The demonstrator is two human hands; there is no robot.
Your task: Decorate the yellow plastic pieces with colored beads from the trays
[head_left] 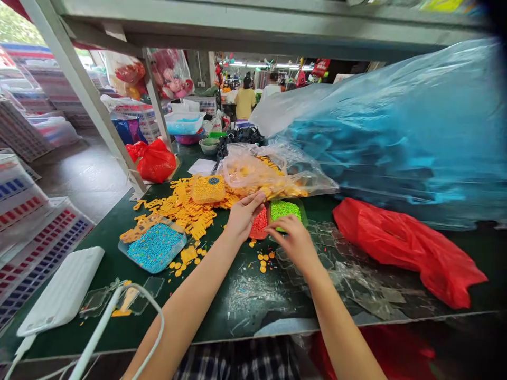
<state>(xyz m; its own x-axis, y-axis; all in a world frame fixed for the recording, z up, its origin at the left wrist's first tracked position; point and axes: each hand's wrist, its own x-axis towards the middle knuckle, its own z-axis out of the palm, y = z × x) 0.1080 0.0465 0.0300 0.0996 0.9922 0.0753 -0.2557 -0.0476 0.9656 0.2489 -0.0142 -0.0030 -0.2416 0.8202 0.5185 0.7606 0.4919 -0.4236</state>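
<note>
My left hand is closed in a pinch above the worktable, and whatever sits between its fingertips is too small to make out. Lower and to the right, my right hand also pinches, thumb against fingers, with its tips over the table near a tray of red beads. Just behind the right hand is a tray of bright green beads. Yellow flat plastic pieces lie heaped left of my left hand, with a container of yellow beads on them. Small yellow discs lie between my forearms.
A tray of blue beads stands at left, near a white power bank with a cable. Clear bags of yellow pieces and a big bag of blue material fill the back. A red plastic bag lies right. A shelf beam crosses overhead.
</note>
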